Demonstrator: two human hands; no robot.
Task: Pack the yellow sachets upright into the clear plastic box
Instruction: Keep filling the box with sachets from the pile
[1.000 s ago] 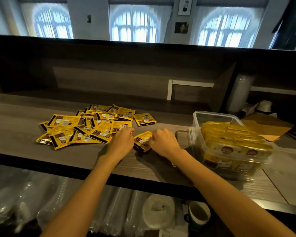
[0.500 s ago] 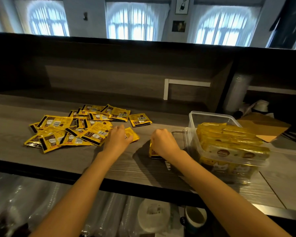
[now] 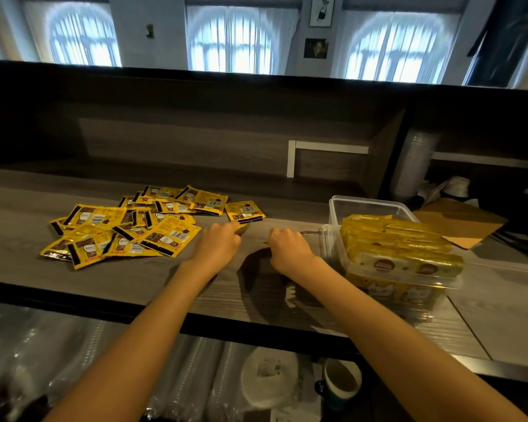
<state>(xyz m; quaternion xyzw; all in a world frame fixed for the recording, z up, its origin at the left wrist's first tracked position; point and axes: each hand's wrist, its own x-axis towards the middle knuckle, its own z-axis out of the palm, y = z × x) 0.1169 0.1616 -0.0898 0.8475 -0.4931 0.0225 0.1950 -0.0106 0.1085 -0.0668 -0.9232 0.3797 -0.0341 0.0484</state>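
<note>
Loose yellow sachets point(image 3: 128, 228) lie scattered flat on the desk point(image 3: 28, 269), left of centre. The left hand point(image 3: 218, 243) rests beside the pile, fingertips pinching a sachet at its right edge. The right hand point(image 3: 288, 246) is curled knuckles-up near the clear plastic box point(image 3: 375, 208); what it grips I cannot tell. The box already holds upright rows of packed sachets point(image 3: 400, 245)

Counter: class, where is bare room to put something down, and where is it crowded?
Bare: the counter left of the loose sachets, and the strip behind them. Crowded: the sachet pile, and the box, nearly full.
</note>
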